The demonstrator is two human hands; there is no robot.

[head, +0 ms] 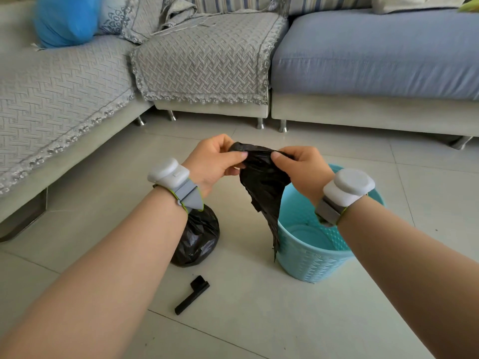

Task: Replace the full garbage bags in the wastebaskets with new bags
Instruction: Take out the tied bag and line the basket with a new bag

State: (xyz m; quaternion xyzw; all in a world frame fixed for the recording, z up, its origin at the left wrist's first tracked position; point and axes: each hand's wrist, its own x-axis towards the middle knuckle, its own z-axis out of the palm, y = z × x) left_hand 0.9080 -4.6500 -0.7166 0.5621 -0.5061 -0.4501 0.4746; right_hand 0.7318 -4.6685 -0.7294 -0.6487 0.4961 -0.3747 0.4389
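Right now both hands are up in front, above the tiled floor [259, 320]. L hand [217, 161]: grip clenched on the top edge of the new black bag [261, 182], thumb vs curled fingers. R hand [298, 169]: grip pinches the same edge just beside it, thumbs near each other. Bag is crumpled, not spread, and hangs down btwn the hands. Its lower tail dangles in front of the near-L rim of the teal wastebasket [311, 260]. Wastebasket stands upright on the floor under the R wrist, bare teal lattice showing inside. Full black bag [199, 237], bulging, sits on the floor near the basket's L side, top hidden by the L wrist. Small black folded item [193, 294] lies on the floor nearer the camera; can't tell what it is. White devices [168, 173] strapped on both wrists. Sofa [363, 60] behind, w/ a blue sack [64, 22] at its L end.
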